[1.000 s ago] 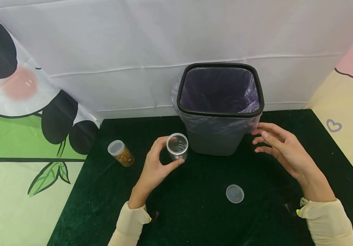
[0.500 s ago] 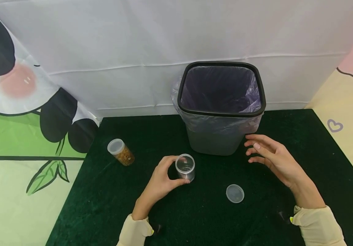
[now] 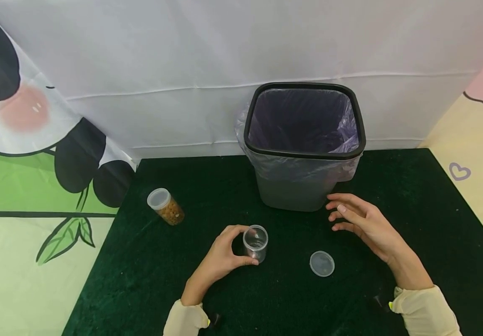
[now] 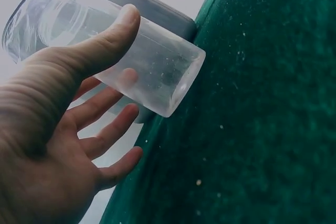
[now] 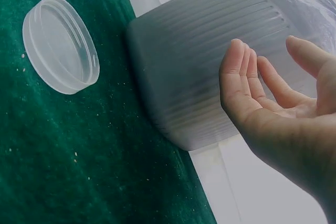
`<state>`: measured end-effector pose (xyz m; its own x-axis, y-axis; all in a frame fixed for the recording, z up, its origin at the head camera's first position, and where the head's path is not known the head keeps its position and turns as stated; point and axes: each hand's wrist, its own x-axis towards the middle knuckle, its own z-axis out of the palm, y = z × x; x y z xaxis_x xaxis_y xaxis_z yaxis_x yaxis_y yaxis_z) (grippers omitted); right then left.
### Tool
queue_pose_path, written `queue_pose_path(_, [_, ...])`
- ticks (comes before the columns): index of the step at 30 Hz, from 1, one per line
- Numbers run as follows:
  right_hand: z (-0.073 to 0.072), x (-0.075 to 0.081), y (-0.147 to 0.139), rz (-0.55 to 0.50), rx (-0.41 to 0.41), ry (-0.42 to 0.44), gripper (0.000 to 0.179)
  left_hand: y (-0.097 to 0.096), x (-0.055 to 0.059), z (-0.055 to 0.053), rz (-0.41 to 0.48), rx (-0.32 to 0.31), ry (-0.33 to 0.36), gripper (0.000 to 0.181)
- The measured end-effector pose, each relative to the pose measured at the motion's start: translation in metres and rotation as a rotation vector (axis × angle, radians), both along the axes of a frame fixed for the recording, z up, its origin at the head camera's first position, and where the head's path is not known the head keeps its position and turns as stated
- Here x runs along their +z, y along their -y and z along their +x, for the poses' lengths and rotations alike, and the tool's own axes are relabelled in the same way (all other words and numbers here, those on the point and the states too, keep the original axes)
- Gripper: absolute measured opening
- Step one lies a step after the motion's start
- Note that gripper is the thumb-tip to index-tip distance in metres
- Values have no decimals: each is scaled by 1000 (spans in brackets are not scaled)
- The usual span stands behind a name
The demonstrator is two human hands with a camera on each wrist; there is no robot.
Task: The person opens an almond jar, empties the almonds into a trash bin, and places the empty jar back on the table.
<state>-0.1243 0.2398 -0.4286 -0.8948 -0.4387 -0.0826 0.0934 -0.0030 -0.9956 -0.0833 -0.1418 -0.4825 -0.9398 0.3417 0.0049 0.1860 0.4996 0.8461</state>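
My left hand (image 3: 220, 254) grips a clear plastic jar (image 3: 256, 243) between thumb and fingers. The jar looks empty and has no lid on it; in the left wrist view its bottom (image 4: 186, 82) is close to the green cloth, and whether they touch I cannot tell. My right hand (image 3: 365, 228) holds nothing, its fingers loosely bent in the air in front of the trash bin (image 3: 292, 193). A translucent round lid (image 3: 322, 264) lies on the cloth between the hands. The right wrist view shows that lid (image 5: 60, 45) with its hollow side up.
A second jar (image 3: 170, 212) with a white lid and brown bits inside lies tilted on the green cloth (image 3: 140, 280) at the left. The black-rimmed bin, lined with a purple bag (image 3: 300, 116), stands against the white backdrop (image 3: 161, 56).
My left hand has brought the jar down and toward me, away from the bin. My right hand has drawn back from the bin's side, toward me and left. The lid has stayed put.
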Motion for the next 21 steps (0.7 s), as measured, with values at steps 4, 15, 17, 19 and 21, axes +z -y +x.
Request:
queue_pose_path(4, [0, -1, 3, -3, -1, 16, 45, 3, -5, -1, 35, -8, 10, 66])
queue_pose_path(15, [0, -5, 11, -118, 116, 20, 47, 9, -6, -3, 75, -66, -19, 82])
queue_pose_path(17, [0, -6, 12, -160, 155, 26, 48, 11, -4, -3, 80, -61, -22, 86])
queue_pose_path(19, [0, -6, 13, -208, 193, 42, 48, 14, -3, -2, 85, -42, -26, 88])
queue_pose_path(21, [0, -6, 14, -260, 226, 57, 49, 17, -1, -1, 96, -12, -26, 86])
